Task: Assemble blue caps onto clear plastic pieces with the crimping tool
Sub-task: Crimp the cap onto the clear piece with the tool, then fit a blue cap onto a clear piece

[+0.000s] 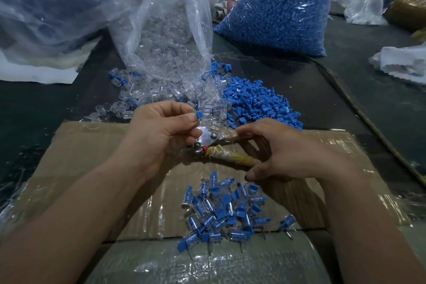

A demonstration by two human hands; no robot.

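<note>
My left hand (161,131) pinches a blue cap (199,116) between thumb and forefinger, right at the metal head of the crimping tool (213,137). A clear piece seems to sit under the cap, but it is hard to make out. My right hand (283,152) grips the tool's tape-wrapped handles (232,159). Loose blue caps (260,101) and loose clear pieces (147,94) lie in heaps just beyond my hands. A pile of assembled pieces (226,212) lies on the cardboard below my hands.
A flattened, taped cardboard sheet (92,152) covers the work surface. An open clear bag (166,30) spills clear pieces; a full bag of blue caps (281,7) stands at the back. More plastic bags sit at far left and right. A rope (359,113) runs along the right.
</note>
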